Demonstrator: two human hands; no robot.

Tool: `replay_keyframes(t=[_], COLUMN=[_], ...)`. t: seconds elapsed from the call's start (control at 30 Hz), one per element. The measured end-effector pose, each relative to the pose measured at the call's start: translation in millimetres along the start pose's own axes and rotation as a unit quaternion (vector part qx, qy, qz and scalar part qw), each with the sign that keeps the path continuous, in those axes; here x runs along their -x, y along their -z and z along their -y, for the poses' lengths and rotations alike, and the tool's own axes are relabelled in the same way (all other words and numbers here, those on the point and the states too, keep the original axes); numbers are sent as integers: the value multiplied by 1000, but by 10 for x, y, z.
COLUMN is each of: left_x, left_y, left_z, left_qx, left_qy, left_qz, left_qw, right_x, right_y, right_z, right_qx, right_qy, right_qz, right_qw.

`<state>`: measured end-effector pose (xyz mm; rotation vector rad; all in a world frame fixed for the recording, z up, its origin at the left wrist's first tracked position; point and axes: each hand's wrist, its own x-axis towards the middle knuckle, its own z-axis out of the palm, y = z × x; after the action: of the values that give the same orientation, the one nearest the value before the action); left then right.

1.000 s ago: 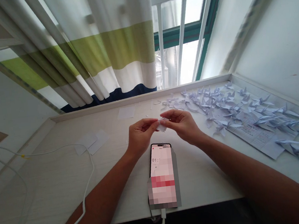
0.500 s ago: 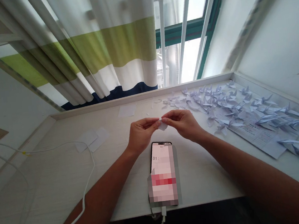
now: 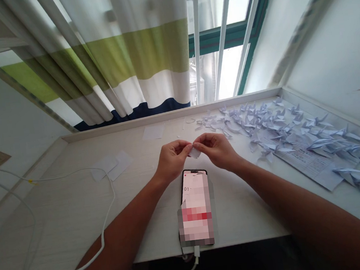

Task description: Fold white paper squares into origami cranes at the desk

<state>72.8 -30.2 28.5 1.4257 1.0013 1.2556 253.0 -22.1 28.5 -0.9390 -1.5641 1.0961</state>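
Note:
My left hand and my right hand meet above the middle of the pale desk. Both pinch a small folded piece of white paper between thumb and fingertips. The paper is held a little above the desk, just beyond the top of a phone. The phone lies flat with its screen lit, between my forearms.
Several folded paper cranes cover the right side of the desk, some on a printed sheet. Loose white paper squares lie at the left and near the sill. A white cable loops over the left part. Curtain and window stand behind.
My hands have shifted slightly toward the window and kept working the paper between the fingertips. The view has tilted a bit; nothing else moved.

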Motion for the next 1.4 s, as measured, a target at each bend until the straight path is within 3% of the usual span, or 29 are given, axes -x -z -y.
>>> replay_keyframes(t=[0.23,0.4,0.5,0.6,0.63,0.7,0.77,0.83,1.07,1.4], left_x=[-40,-24,-18,-26,-30,-36,-37,-35,-48,-36], left_y=[87,64,35,29,32,43,54,68,154,137], left_z=[-4,-1,43,69,68,50,21,-4,23,56], left_qx=[37,86,106,91,88,91,101,112,143,136], left_qy=[53,92,108,118,121,125,130,137,145,150], left_qz=[34,85,71,26,14,0,4,21,108,127], left_qw=[997,988,986,988,989,988,986,984,973,971], right_x=[8,-3,-9,1,7,14,14,6,4,32], right_y=[127,117,95,99,108,128,148,164,203,130], right_z=[23,12,-16,8,27,61,72,59,44,74], right_qx=[114,176,189,234,261,307,342,360,345,265], right_qy=[99,97,72,147,193,263,289,286,239,143], right_qz=[54,5,-28,-52,-42,44,111,139,142,93], right_qw=[987,980,979,960,945,913,888,877,897,949])
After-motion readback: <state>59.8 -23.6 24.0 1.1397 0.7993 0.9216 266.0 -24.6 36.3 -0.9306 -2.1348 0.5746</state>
